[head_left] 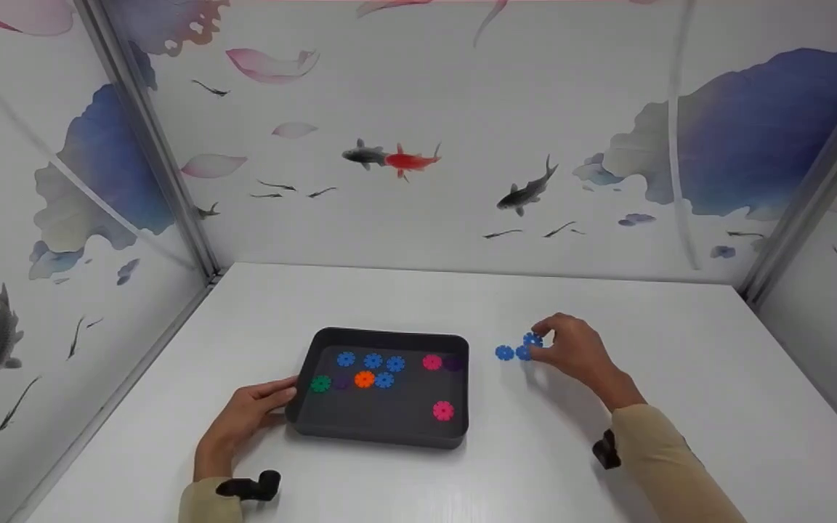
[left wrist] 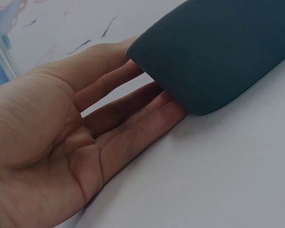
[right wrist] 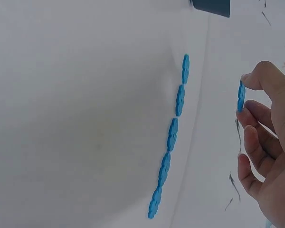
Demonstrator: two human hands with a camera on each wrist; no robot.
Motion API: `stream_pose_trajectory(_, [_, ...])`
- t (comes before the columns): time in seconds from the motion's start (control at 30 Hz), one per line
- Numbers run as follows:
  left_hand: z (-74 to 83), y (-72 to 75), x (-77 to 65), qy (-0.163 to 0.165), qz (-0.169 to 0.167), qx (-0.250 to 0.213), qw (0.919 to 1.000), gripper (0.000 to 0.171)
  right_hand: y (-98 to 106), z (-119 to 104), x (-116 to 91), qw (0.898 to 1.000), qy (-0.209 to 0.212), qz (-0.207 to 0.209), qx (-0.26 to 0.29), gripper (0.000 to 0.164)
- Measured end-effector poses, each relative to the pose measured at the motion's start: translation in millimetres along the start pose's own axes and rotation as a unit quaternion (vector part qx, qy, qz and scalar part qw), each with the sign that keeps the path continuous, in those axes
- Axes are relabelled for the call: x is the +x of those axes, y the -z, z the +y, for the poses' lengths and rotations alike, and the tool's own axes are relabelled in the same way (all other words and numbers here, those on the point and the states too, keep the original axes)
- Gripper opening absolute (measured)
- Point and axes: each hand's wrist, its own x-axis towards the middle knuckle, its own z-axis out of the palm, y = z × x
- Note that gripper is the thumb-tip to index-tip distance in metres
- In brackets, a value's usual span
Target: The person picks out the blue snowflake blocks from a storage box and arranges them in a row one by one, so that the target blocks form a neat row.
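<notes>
My right hand (head_left: pixel 577 350) pinches a blue snowflake disc (right wrist: pixel 241 96) between thumb and fingers, raised above the white table. Below it, several more blue snowflake discs (right wrist: pixel 172 134) form a line on the table, as the right wrist view shows; the hand covers part of this row in the head view. To the left stands a dark grey tray (head_left: pixel 382 437) with blue, green, orange, pink and purple snowflake discs lying loose inside. My left hand (head_left: pixel 248 415) touches the tray's left side with fingers extended; some fingertips are hidden by the tray in the left wrist view.
White panels printed with fish and petals (head_left: pixel 462 94) enclose the table (head_left: pixel 549 465) at the back and both sides. Grey metal posts (head_left: pixel 164 160) stand at the back corners. A black wrist camera (head_left: pixel 251 487) sits on each sleeve.
</notes>
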Motion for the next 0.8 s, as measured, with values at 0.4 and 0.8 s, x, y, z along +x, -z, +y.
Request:
stream_pose_trajectory(0.4, [-0.4,1.6,0.7,0.004,0.002,-0.003,1.0000,0.055,18.8,47.3,-15.7,0.998,-0.061,-0.013,0.003,0.038])
stream_pose_trajectory(0.8, [0.8,0.7,0.0,0.002,0.004,-0.004,1.0000,0.055,33.7,71.5,-28.3,0.996,-0.079,-0.027,-0.035,0.039])
